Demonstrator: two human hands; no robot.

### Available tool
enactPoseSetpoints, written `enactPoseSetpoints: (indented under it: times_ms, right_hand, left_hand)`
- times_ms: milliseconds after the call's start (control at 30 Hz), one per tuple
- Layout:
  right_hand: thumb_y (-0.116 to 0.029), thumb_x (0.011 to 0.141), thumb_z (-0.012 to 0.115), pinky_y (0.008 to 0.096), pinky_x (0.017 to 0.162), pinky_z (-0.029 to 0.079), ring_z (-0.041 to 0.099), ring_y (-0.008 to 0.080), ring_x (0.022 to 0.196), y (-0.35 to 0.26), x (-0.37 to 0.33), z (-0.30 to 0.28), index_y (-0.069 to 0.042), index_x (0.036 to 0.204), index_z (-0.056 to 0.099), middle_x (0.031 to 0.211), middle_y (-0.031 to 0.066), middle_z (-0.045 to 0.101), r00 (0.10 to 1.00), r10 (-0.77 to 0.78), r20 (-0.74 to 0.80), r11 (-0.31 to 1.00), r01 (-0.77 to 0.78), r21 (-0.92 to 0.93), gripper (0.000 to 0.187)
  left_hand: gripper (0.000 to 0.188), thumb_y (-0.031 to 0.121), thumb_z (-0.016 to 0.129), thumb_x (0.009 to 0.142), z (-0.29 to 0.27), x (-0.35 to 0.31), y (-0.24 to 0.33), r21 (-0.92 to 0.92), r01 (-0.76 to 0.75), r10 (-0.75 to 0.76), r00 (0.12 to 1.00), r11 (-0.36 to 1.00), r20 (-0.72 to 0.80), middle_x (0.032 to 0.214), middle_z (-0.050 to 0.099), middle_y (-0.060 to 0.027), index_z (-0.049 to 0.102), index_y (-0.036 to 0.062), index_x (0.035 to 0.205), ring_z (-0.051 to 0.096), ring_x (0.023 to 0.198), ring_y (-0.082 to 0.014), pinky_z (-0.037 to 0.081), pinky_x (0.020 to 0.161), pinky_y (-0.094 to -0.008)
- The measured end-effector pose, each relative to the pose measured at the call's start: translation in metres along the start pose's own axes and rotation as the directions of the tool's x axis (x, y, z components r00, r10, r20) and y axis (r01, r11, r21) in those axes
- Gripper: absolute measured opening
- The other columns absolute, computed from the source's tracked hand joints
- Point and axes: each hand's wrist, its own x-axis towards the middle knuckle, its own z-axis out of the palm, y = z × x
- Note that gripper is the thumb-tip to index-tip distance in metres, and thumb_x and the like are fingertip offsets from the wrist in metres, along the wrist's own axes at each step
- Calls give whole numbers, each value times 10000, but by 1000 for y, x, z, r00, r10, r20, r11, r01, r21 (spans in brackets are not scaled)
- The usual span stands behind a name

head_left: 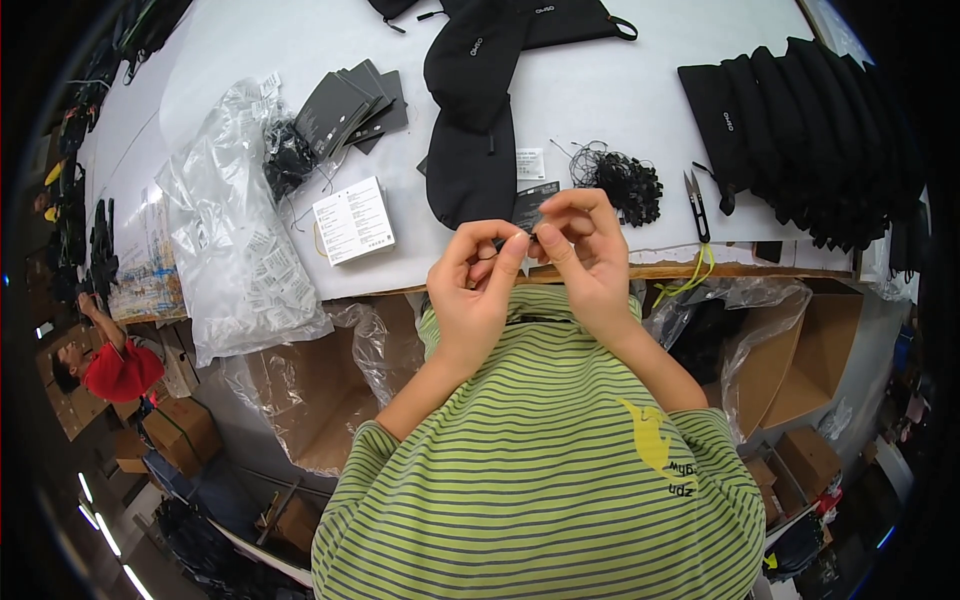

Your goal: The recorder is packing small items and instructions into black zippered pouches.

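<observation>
Just over the table's front edge, my left hand and my right hand meet with fingers closed in a pinch. Between them is a black hang tag with fine pale print, its lower part hidden by my fingers. A thin dark bit shows at the fingertips, too small to make out. Right behind lies a black fabric pouch, overlapping others farther back. To the right of the tag sits a tangled bundle of black tag cords.
At left lie a clear bag of white labels, a stack of black cards and a white block of printed cards. Thread snips and a row of black pouches are right. Plastic-lined cartons stand below the edge. A person in red is far left.
</observation>
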Motion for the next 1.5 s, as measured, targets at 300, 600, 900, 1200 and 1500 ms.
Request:
enactPoseSetpoints:
  times_ms: [300,600,900,1200,1500]
  right_hand:
    - [-47,886,606,219,641,445,561,86,687,2,0,-3,-26,1039,495,758,29,578,998,-66,3,997,66,-47,190]
    - [-42,891,597,188,588,434,549,62,668,-7,-5,-1,-30,1030,496,779,24,593,994,38,102,999,-40,16,173]
    - [-87,873,578,229,569,406,517,90,596,-23,28,-32,-24,969,596,710,43,572,972,12,236,661,169,-731,116]
    - [-224,904,576,245,493,426,545,96,534,52,52,-55,-6,949,608,702,57,631,919,370,133,753,-213,-622,224]
    - [-210,901,595,227,452,441,565,82,517,53,37,-49,-12,979,578,729,57,627,860,492,134,801,-387,-456,214]
  left_hand:
    - [70,65,657,862,1,1,1,-13,51,-50,997,999,54,635,328,83,622,6,874,258,572,-2,202,500,-163]
    - [300,67,630,887,-16,16,-26,-370,302,-118,888,879,444,631,378,57,434,12,1107,399,596,-7,320,538,-160]
    - [109,93,635,877,-21,6,-3,348,-26,-126,904,937,408,633,589,13,588,-3,897,427,544,-7,294,477,-174]
    - [96,97,693,799,-3,0,15,146,-293,68,611,945,789,699,611,-55,634,25,825,550,581,-159,407,520,-263]
    - [109,69,701,772,1,17,20,55,-382,188,570,923,800,743,603,-55,609,16,798,564,674,-205,445,639,-301]
